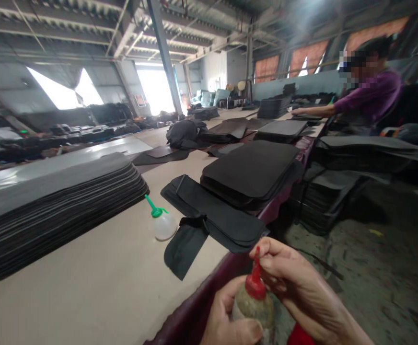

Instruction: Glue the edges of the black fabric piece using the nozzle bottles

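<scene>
At the lower right, a squeeze bottle (254,306) with a red nozzle cap (255,286) stands nearly upright, off the table's edge. My left hand (226,318) is wrapped round its dull yellowish body, thumb across the front. My right hand (291,278) pinches the tip of the red nozzle between thumb and fingers. On the table, a second squeeze bottle (164,227), whitish with a green nozzle, lies tilted. Beside it are dark cut fabric pieces (216,211), some folded over one another.
A tall stack of dark sheets (58,196) fills the table's left side. More dark panels (252,167) are piled at the right edge. A person in a purple top (370,100) works farther along. Bundled sheets (331,191) stand on the floor at right.
</scene>
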Demonstrator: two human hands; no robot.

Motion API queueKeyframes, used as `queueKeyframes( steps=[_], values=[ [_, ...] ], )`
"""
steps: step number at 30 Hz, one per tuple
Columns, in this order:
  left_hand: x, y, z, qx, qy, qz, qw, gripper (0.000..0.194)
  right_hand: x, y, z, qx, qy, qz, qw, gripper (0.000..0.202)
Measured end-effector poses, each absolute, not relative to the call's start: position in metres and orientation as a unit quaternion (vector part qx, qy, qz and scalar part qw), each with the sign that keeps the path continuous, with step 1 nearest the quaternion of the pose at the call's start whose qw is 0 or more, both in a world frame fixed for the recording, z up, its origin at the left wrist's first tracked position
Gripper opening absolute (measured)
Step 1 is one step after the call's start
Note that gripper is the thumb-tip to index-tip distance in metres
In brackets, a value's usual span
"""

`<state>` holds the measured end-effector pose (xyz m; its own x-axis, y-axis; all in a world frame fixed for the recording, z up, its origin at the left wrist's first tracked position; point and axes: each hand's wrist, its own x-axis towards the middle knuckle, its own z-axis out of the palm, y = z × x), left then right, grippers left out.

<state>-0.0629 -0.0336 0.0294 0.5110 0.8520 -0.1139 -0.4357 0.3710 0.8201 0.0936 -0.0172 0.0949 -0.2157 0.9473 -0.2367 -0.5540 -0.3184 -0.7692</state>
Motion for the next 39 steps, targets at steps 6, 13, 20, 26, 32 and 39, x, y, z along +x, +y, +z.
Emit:
queueKeyframes(
  steps=[6,13,20,26,32,39],
  values=[
    [-0.061,-0.034,0.032,0.374,0.278,0.416,0.781,0.067,0.093,-0.019,0.100,-0.381,-0.264,0.714,0.524,0.037],
    [-0.059,-0.035,0.025,0.374,0.300,0.416,0.773,0.071,0.091,-0.019,0.098,-0.372,-0.240,0.709,0.549,0.033],
    [-0.059,-0.034,0.028,0.370,0.277,0.419,0.781,0.064,0.092,-0.022,0.097,-0.381,-0.261,0.711,0.530,0.027],
    [-0.056,-0.031,0.018,0.399,0.302,0.428,0.753,0.074,0.097,-0.018,0.097,-0.379,-0.267,0.705,0.537,0.034],
    [-0.055,-0.032,0.010,0.418,0.342,0.429,0.724,0.080,0.096,-0.021,0.096,-0.382,-0.242,0.692,0.563,0.032],
    [-0.054,-0.031,0.013,0.417,0.332,0.440,0.723,0.077,0.097,-0.023,0.095,-0.378,-0.253,0.702,0.549,0.027]
  ],
)
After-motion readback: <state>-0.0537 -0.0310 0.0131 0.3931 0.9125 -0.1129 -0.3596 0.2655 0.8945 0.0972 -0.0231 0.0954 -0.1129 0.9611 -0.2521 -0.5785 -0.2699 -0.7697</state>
